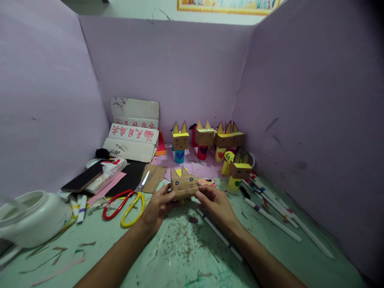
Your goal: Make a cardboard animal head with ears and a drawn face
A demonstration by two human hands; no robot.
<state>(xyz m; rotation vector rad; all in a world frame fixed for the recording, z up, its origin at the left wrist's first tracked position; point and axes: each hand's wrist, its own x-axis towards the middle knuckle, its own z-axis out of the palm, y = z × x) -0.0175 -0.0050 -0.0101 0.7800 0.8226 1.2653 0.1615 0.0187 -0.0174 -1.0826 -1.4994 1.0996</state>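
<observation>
Between my two hands is a small cardboard animal head (183,187) with two pointed ears, drawn eyes and a bit of yellow on top. My left hand (158,206) grips its left side, thumb on the front edge. On the opposite side, my right hand (216,205) pinches its edge between thumb and fingers. Under my right forearm lies a white marker (220,235). A small dark purple piece (193,219) sits on the table just below the head. Scissors (132,203) with one red and one yellow handle lie open left of my left hand.
Finished-looking cardboard figures (202,138) stand at the back, one yellow-bodied figure (239,172) nearer. Markers (273,219) lie at right. At left are a white pot (34,218), a dark phone-like slab (82,176), black paper (127,178) and folded cardboard (132,138). Purple walls (168,72) enclose three sides.
</observation>
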